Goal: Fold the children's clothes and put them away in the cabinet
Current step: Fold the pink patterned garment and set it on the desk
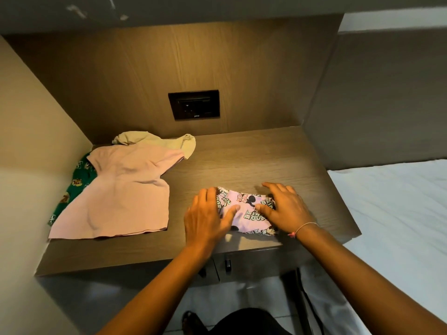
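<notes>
A small lilac garment (249, 213) printed with cartoon mice lies folded near the front edge of the wooden tabletop (254, 160). My left hand (205, 216) lies flat on its left end with fingers spread. On its right end rests my right hand (285, 206), palm down, thumb pressing the cloth. Further left, a plain pink dress (121, 197) is spread out flat. A green printed garment (79, 180) peeks from under its left side, and a beige garment (154, 141) is bunched behind it.
A black socket plate (194, 105) sits in the wooden back panel. Cabinet doors with dark handles (227, 264) are under the tabletop's front edge. A bed with a white sheet (391, 213) stands to the right. A side wall closes the left.
</notes>
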Action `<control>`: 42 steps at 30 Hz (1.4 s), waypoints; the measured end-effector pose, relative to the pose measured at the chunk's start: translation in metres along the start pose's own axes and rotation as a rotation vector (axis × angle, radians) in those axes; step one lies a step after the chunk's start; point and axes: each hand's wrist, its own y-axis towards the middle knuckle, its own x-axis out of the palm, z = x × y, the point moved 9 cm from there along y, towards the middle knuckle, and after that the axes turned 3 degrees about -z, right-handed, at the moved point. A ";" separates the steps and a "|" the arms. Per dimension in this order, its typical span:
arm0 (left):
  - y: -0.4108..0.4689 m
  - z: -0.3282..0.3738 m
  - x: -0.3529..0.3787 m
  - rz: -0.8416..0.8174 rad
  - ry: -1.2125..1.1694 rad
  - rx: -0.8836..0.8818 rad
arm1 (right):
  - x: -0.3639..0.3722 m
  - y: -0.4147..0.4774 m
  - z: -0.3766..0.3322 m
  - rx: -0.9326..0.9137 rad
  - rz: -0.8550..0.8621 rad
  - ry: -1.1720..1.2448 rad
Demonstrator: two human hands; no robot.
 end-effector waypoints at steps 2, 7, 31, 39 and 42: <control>-0.012 0.000 0.007 -0.044 0.046 -0.011 | 0.006 0.006 -0.005 -0.029 -0.096 -0.065; -0.004 -0.013 0.021 -0.192 0.081 -0.142 | 0.025 0.011 -0.004 0.053 -0.241 -0.073; 0.049 0.159 0.111 -0.589 -0.427 -0.255 | -0.061 -0.070 0.153 0.614 0.252 0.299; 0.028 0.176 0.123 -0.500 -0.018 0.402 | -0.055 -0.057 0.153 0.274 0.175 -0.076; 0.021 0.169 0.145 -0.638 0.094 0.430 | -0.022 -0.044 0.156 0.191 -0.139 -0.197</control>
